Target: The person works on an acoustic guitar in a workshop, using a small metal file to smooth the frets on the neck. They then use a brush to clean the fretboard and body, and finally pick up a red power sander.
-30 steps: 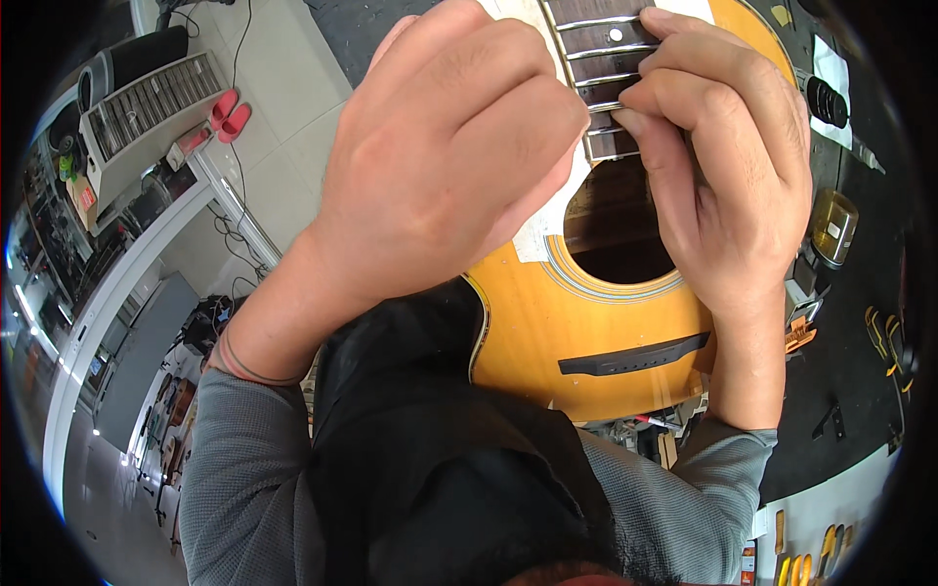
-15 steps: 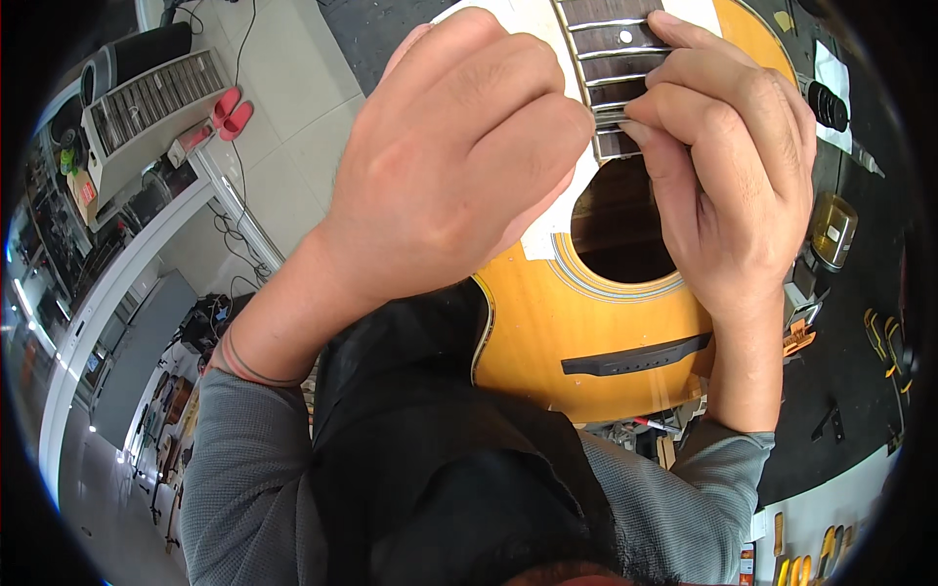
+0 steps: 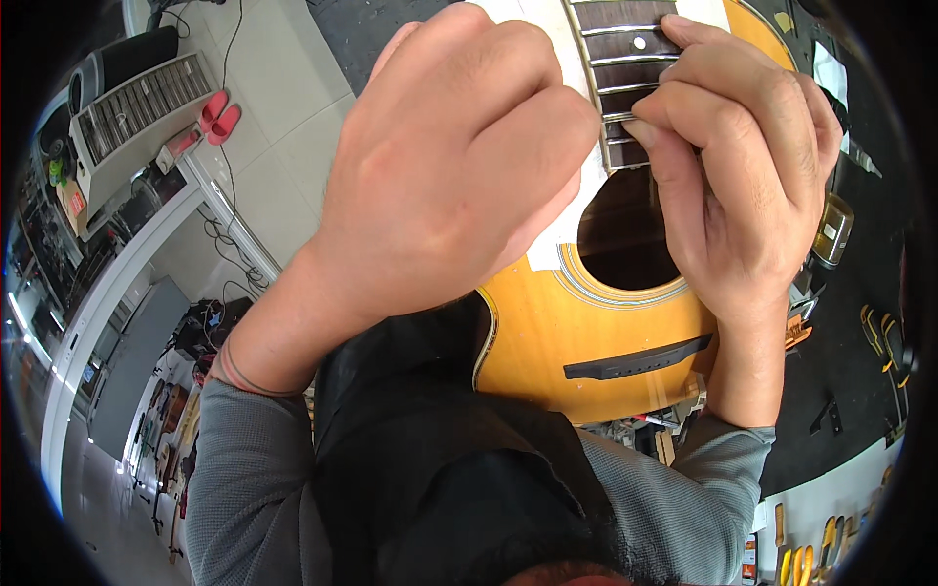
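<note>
An acoustic guitar [image 3: 528,347] with a yellow top lies below my hands, its white-masked top [image 3: 552,254] bordering the dark fretboard [image 3: 625,73] and sound hole. No strings show across the bridge [image 3: 635,361]. My left hand [image 3: 454,156] is closed beside the fretboard's left edge, over the masking; whatever its curled fingers hold is hidden. My right hand [image 3: 738,186] has its fingers bent along the right side of the fretboard. Its thumb and forefinger pinch at one of the lower frets, on something too small to name.
A dark workbench [image 3: 845,400] on the right holds pliers [image 3: 884,342], a metal container [image 3: 831,234] and white paper [image 3: 831,73]. Yellow-handled tools [image 3: 801,562] stand at lower right. On the left are a tiled floor [image 3: 288,146], pink slippers [image 3: 220,117], cables and a white frame [image 3: 127,273].
The visible fretboard and my right hand have shifted slightly to the right in the picture. My left hand stays closed beside the fretboard, with little movement.
</note>
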Demonstrator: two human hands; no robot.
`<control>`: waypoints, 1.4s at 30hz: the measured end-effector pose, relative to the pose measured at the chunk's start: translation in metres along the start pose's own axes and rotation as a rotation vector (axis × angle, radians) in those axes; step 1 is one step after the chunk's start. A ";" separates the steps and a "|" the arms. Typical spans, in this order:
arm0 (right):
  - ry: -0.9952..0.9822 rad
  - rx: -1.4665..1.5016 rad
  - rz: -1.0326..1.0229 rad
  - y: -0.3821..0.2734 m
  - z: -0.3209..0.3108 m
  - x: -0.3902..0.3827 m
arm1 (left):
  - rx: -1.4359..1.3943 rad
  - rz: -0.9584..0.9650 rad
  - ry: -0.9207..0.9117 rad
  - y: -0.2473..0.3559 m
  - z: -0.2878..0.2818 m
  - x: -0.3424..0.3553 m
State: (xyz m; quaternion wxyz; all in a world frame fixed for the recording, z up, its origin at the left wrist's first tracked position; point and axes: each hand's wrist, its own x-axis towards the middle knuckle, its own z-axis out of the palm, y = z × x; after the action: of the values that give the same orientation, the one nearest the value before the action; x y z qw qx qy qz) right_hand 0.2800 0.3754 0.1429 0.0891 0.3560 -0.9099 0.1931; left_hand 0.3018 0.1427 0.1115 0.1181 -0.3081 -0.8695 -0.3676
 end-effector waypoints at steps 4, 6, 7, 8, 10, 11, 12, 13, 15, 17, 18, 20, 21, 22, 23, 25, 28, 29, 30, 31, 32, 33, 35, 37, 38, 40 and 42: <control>-0.007 0.030 0.014 0.001 -0.002 -0.001 | 0.025 0.006 0.068 -0.002 0.004 -0.004; -0.019 0.069 0.007 0.003 -0.007 0.001 | 0.001 0.021 0.125 -0.012 0.012 -0.016; -0.023 0.089 -0.011 0.008 -0.009 0.001 | -0.006 0.022 0.127 -0.012 0.011 -0.017; -0.030 0.108 -0.025 0.012 -0.010 0.000 | -0.014 0.010 0.075 -0.004 0.002 -0.008; -0.029 0.155 -0.022 0.015 -0.011 -0.002 | -0.028 0.009 0.022 -0.001 -0.001 -0.002; -0.022 0.171 -0.028 0.016 -0.009 -0.003 | -0.028 0.016 0.021 0.000 0.000 -0.003; -0.015 0.187 -0.035 0.016 -0.008 -0.003 | -0.024 0.017 0.019 0.000 0.001 -0.003; -0.011 0.187 -0.026 0.015 -0.007 -0.003 | -0.018 0.019 0.018 0.001 0.001 -0.004; -0.008 0.177 -0.001 0.009 -0.005 -0.001 | -0.015 0.018 0.018 0.001 0.002 -0.001; 0.294 0.379 0.005 0.011 0.030 -0.004 | -0.015 0.022 0.023 0.000 0.004 0.000; 0.328 0.370 -0.028 0.014 0.033 -0.004 | -0.010 0.022 0.023 -0.001 0.004 0.000; 0.281 0.238 -0.126 0.022 0.027 -0.003 | 0.006 0.022 0.020 -0.002 0.002 0.000; 0.224 0.166 -0.134 0.020 0.022 -0.002 | 0.016 0.034 0.021 -0.003 0.002 -0.001; 0.169 0.093 -0.145 0.018 0.017 -0.001 | 0.024 0.045 0.021 -0.004 0.002 -0.002; 0.139 0.066 -0.098 0.007 0.012 0.000 | 0.029 0.071 0.025 -0.004 0.003 -0.003; 0.191 0.066 -0.114 0.007 0.016 -0.001 | 0.020 0.099 0.018 -0.004 0.003 -0.004; 0.347 0.181 -0.198 0.021 0.030 -0.007 | -0.029 0.097 -0.004 -0.001 0.002 -0.003; 0.342 0.245 -0.155 0.019 0.029 -0.005 | -0.046 0.088 -0.004 0.000 0.003 -0.003; 0.281 0.237 -0.126 0.016 0.024 -0.005 | -0.058 0.079 -0.005 -0.001 0.003 -0.003; 0.219 0.227 -0.098 0.013 0.019 -0.004 | -0.069 0.070 -0.005 -0.001 0.003 -0.002; 0.101 0.147 -0.084 0.009 0.006 -0.005 | -0.074 0.060 -0.008 -0.002 0.003 -0.002; -0.016 0.067 -0.070 0.007 0.000 -0.005 | -0.071 0.048 -0.008 -0.002 0.003 -0.001; -0.007 0.042 -0.017 0.002 0.001 0.000 | -0.058 0.026 -0.003 -0.002 0.002 0.000; 0.113 0.058 -0.033 0.005 0.011 -0.003 | -0.030 0.027 0.012 -0.002 0.003 -0.001; 0.229 0.084 -0.074 0.013 0.029 -0.010 | -0.013 0.042 0.022 -0.002 0.004 -0.001; 0.439 0.155 -0.170 0.028 0.055 -0.011 | 0.014 0.077 0.041 -0.004 0.005 -0.001; 0.492 0.170 -0.235 0.032 0.063 -0.010 | 0.014 0.115 0.041 -0.005 0.006 -0.002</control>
State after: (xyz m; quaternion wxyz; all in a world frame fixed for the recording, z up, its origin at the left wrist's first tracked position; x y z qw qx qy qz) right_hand 0.2638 0.3765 0.0737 0.2991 0.4079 -0.7939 0.3376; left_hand 0.3000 0.1430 0.1036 0.1591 -0.3490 -0.8503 -0.3604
